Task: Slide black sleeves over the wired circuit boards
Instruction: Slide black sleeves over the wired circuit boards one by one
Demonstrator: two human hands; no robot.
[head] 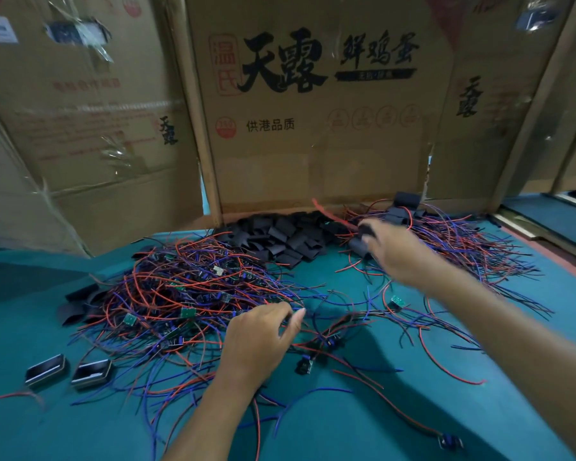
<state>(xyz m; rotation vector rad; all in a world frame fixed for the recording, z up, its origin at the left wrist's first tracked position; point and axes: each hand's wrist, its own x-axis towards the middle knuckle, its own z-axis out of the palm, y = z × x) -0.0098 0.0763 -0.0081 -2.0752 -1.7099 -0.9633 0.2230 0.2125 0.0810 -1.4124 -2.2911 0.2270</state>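
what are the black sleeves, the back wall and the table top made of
Sleeves: thin, matte black pieces, flattened and creased, probably soft plastic tubing such as heat-shrink. Back wall: brown corrugated cardboard, going by the printed carton panels, torn edges and clear tape. Table top: teal, dull and even, likely a rubber or vinyl mat, though the picture cannot settle which.

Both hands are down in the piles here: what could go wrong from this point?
1. The left hand pinches wires at the edge of the tangled pile of wired boards; lifting may drag neighbouring boards along.
2. The right hand, motion-blurred, grips a black sleeve beside the sleeve pile, probably above the sleeved pieces; a quick move could scatter either.
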